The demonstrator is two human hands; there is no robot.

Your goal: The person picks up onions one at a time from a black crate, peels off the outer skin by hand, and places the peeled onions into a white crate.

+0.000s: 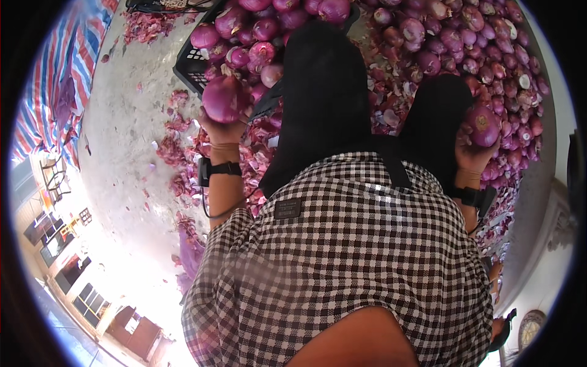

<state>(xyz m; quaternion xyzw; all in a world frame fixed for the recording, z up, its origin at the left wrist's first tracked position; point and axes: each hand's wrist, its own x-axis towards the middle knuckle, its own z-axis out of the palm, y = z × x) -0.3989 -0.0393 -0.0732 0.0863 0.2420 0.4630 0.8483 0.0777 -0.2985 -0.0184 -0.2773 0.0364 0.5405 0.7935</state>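
My left hand (pixel 219 130) cups a large, smooth, purple-red onion (pixel 224 99) from below. It is beside the near left corner of a black plastic crate (pixel 189 71), which is heaped with purple-red onions (pixel 263 54). On the other side of my legs, my right hand (pixel 472 155) holds another red onion (pixel 484 126), with its brownish end facing up. That hand is at the near edge of a large pile of red onions (pixel 502 69). My knee hides part of the crate.
Dry onion skins (pixel 385 103) litter the floor between my legs, and more skins (pixel 172 149) lie left of the crate. A red, white and blue striped sheet (pixel 69 64) lies at the far left on the concrete floor (pixel 124 119). A pale wall (pixel 562 82) runs along the right.
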